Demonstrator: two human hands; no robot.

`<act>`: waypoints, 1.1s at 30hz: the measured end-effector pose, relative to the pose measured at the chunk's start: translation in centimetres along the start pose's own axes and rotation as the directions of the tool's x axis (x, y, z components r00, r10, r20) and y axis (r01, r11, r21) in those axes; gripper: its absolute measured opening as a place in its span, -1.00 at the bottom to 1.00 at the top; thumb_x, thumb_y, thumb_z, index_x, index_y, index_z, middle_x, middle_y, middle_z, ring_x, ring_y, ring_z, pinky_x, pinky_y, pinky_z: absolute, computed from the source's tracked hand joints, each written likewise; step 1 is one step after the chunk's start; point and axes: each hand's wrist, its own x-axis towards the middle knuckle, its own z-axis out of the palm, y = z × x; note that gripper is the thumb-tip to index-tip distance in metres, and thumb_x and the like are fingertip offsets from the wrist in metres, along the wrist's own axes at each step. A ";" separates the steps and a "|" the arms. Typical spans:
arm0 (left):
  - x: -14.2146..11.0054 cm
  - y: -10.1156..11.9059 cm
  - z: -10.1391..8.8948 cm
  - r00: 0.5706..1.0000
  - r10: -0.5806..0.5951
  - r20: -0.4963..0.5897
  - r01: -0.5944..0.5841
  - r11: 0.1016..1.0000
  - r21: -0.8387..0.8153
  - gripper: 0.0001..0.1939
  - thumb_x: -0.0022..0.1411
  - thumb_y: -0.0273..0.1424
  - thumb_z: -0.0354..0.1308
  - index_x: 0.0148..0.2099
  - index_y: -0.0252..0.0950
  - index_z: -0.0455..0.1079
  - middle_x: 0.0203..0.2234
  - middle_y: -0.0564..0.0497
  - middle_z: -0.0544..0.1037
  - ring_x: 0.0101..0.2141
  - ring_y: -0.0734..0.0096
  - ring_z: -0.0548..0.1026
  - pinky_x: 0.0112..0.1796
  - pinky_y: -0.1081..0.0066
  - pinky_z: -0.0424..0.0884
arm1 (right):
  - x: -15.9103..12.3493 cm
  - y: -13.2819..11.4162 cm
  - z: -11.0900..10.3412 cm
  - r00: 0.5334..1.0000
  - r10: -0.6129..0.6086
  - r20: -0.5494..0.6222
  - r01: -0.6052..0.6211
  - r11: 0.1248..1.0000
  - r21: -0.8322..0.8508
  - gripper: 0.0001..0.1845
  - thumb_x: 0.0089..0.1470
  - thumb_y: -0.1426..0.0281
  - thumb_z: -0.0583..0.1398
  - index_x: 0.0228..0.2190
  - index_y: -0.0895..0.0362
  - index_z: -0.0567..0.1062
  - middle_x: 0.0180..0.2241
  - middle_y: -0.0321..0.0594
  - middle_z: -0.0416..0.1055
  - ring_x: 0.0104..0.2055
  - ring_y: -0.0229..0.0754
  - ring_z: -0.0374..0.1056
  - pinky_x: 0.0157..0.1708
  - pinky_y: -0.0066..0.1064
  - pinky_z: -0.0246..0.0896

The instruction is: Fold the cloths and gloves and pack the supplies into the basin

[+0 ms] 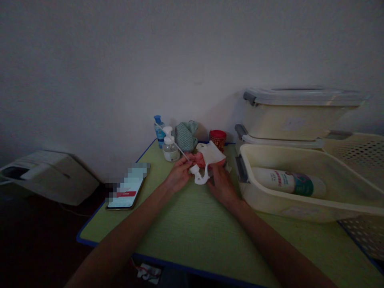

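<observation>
My left hand (179, 175) is closed on a white pump dispenser head (199, 176), whose thin dip tube (172, 142) slants up to the left. My right hand (221, 183) rests closed just right of the pump head, against a white and red refill pouch (209, 156) lying on the green table (186, 228). Whether the right fingers grip the pouch or the pump is hidden. A small clear pump bottle (170, 147) stands behind the left hand.
A phone (126, 192) lies at the table's left edge. A blue-capped bottle (159, 129), a green cloth pouch (185, 136) and a red cup (217, 139) stand at the back. A cream tub (303, 208) holding a white bottle (288, 181) sits at the right, below stacked lidded boxes (297, 112).
</observation>
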 end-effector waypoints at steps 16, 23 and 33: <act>-0.3 -1.4 -0.6 0.983 0.169 0.067 -0.173 0.983 0.066 -0.38 -0.40 -0.72 0.32 -0.17 -0.27 0.39 -0.13 -0.01 0.47 -0.11 0.38 0.39 -0.15 0.44 0.31 | -0.7 0.6 0.5 0.975 -0.190 -0.113 0.212 0.950 0.228 -0.46 -0.02 0.58 0.00 0.04 0.08 0.19 -0.04 -0.07 0.26 0.01 -0.12 0.23 -0.08 -0.20 0.25; -0.6 -1.7 -0.1 0.977 0.209 0.037 -0.212 0.970 0.117 -0.39 -0.37 -0.64 0.36 -0.15 -0.27 0.40 -0.15 0.00 0.48 -0.12 0.36 0.40 -0.13 0.42 0.30 | -0.8 0.5 0.3 0.993 -0.096 -0.063 0.110 0.957 0.268 -0.49 -0.03 0.56 0.04 0.00 0.08 0.22 -0.07 -0.07 0.27 -0.06 -0.11 0.28 -0.15 -0.21 0.30; -0.6 -3.2 -0.2 0.998 0.050 0.037 -0.055 0.985 0.163 -0.63 -0.32 -0.52 0.39 -0.33 -0.36 0.47 -0.42 0.04 0.54 -0.37 0.46 0.44 -0.20 0.41 0.30 | -0.8 0.6 0.6 0.970 -0.198 -0.140 0.227 0.946 0.233 -0.62 0.06 0.53 0.01 -0.07 0.10 0.37 -0.06 -0.06 0.28 -0.05 -0.13 0.29 -0.17 -0.28 0.33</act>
